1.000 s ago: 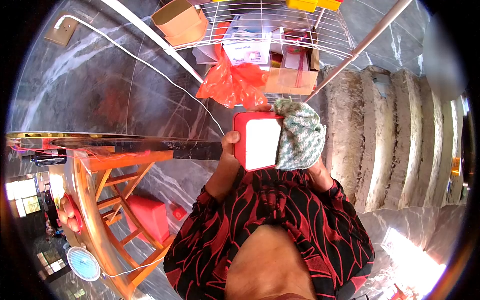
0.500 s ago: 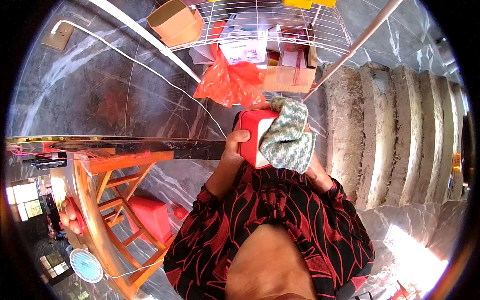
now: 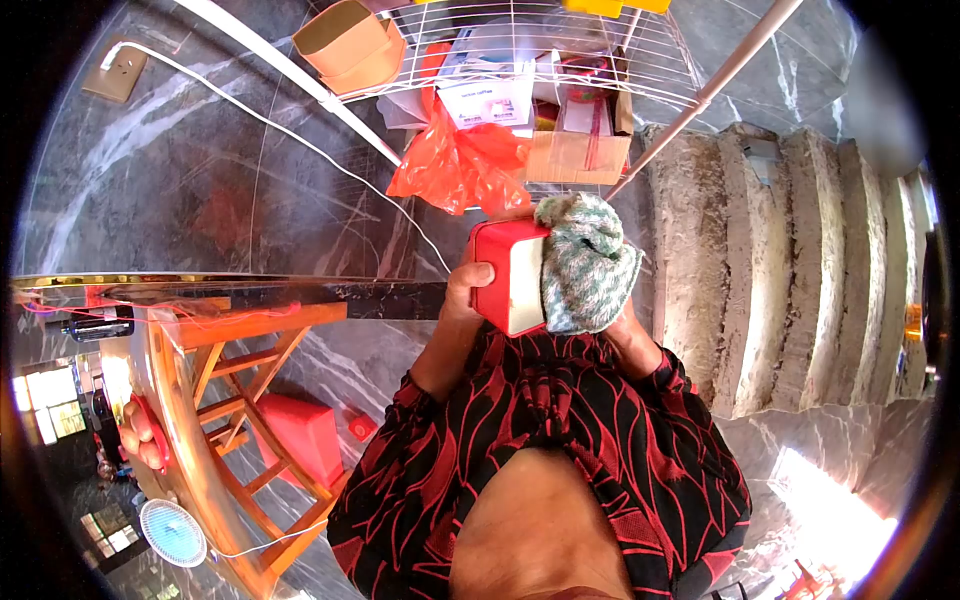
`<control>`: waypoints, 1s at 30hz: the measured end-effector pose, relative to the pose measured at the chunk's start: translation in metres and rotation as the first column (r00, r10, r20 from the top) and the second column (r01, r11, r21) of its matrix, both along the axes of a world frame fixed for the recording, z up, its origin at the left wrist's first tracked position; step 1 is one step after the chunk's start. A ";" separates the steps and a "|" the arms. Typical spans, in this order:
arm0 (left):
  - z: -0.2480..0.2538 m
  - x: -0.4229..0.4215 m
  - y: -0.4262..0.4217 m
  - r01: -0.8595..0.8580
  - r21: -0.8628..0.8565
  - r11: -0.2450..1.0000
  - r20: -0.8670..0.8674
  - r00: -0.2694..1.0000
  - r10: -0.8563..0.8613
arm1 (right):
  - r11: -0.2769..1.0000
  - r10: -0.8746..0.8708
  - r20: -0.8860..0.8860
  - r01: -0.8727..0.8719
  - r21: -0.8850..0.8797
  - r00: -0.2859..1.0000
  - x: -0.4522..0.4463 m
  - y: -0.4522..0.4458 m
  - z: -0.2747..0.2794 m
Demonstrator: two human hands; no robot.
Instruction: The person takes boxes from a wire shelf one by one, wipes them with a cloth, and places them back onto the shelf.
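Observation:
My left hand (image 3: 466, 292) grips a red box (image 3: 492, 275) by its left side, with the thumb lying on the red wall. The box has a cream-white face (image 3: 526, 285) turned to the right, and it is held up in front of my chest. A fluffy green-and-white cloth (image 3: 592, 265) lies bunched against that face's right edge. My right hand (image 3: 622, 330) is behind and inside the cloth, so its fingers are mostly hidden. The cloth is wrapped about that hand.
A white wire rack (image 3: 510, 40) stands ahead, bearing cardboard boxes (image 3: 575, 158), orange bins (image 3: 350, 45) and a red plastic bag (image 3: 460, 160). Concrete steps (image 3: 690, 270) rise on the right. To the left are a wooden chair (image 3: 240, 400), a red stool (image 3: 300, 435) and a white cable (image 3: 290, 130).
The cloth has shifted right and bunched up, uncovering more of the box's cream-white face. The box has moved slightly left with my left hand.

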State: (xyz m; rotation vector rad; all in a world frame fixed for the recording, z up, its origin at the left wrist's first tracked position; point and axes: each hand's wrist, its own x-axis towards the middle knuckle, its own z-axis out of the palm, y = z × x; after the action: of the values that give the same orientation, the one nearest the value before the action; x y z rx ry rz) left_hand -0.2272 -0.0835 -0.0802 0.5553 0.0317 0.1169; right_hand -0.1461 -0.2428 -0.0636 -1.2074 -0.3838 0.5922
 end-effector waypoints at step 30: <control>-0.039 -0.010 0.012 0.015 -0.250 0.968 -0.020 1.000 -0.020 | 0.997 0.082 0.097 -0.081 -0.013 0.992 0.023 0.003 0.007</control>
State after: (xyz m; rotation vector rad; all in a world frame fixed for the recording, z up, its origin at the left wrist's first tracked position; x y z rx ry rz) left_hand -0.2369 -0.0718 -0.1194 0.3049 0.0627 0.0878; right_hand -0.1226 -0.2399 -0.0570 -1.2373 -0.5150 0.6068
